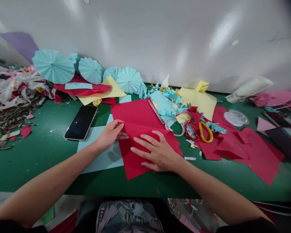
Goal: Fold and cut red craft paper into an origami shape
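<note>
Red paper [138, 111] lies in front of me, with a folded or overlapping layer along its middle. At its left edge my left hand [113, 132] pinches the paper between thumb and fingers. My right hand [157, 150] rests flat on the red paper with fingers spread, holding nothing. Under the left side of it is a light blue sheet [94, 161]. A strip of metal, perhaps a ruler or blade [156, 111], lies across the paper's upper right edge. Close to the right edge are a roll of clear tape [175, 127] and scissors with red and yellow handles [206, 132].
A phone [81, 123] lies left on the green table [50, 168]. Pleated blue paper rosettes [54, 66] lean along the grey wall. Red sheets [244, 149], a clear plastic disc [236, 117] and a paper cup [249, 89] are on the right. Ribbons [12, 89] pile at far left.
</note>
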The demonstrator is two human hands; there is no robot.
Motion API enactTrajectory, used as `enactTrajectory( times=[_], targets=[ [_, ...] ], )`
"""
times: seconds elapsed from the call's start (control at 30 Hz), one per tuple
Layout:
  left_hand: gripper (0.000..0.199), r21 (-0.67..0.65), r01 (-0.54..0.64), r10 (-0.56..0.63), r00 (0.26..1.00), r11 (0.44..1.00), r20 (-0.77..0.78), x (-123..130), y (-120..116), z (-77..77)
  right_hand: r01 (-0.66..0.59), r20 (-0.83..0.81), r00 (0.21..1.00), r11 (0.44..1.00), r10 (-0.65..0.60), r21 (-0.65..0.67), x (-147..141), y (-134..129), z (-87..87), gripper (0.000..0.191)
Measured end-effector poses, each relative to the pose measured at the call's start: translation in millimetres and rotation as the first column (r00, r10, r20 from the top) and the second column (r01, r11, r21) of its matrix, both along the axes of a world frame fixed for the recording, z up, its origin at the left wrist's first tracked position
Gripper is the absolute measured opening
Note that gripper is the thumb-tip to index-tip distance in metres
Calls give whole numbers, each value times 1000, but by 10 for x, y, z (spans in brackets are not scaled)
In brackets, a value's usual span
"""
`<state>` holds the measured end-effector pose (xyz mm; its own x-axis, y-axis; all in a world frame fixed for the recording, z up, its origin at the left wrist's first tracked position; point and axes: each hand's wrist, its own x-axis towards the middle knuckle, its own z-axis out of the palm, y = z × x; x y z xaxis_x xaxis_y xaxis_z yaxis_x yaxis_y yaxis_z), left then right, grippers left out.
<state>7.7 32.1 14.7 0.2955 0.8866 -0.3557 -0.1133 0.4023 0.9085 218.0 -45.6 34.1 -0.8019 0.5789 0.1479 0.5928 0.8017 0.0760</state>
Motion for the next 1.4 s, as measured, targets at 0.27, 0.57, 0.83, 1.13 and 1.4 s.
enactTrajectory(
  times=[0.27, 0.57, 0.83, 1.13, 1.4],
  targets=[
    [5, -49, 66, -65, 998, 997, 21, -78, 44, 64, 18, -45, 999, 983, -10, 184, 220, 128, 59, 40],
    [18, -94, 15, -6, 995, 995, 98, 24, -40, 30, 30, -40, 999, 980, -23, 198, 90, 56, -171, 40],
    [31, -154, -15, 39, 988, 988, 150, 15, 3, 19, -17, -40, 999, 995, 21, 96, -10, 46, -270, 42],
    [28, -154, -56, 95, 961, 986, 260, 15, 34, -60, 19, -113, 993, 1000, -19, 4, 6, 80, -298, 51],
    [26, -129, -87, 117, 961, 988, 252, 35, 53, -105, -37, -78, 996, 999, 36, -21, -5, 82, -300, 50]
  ],
)
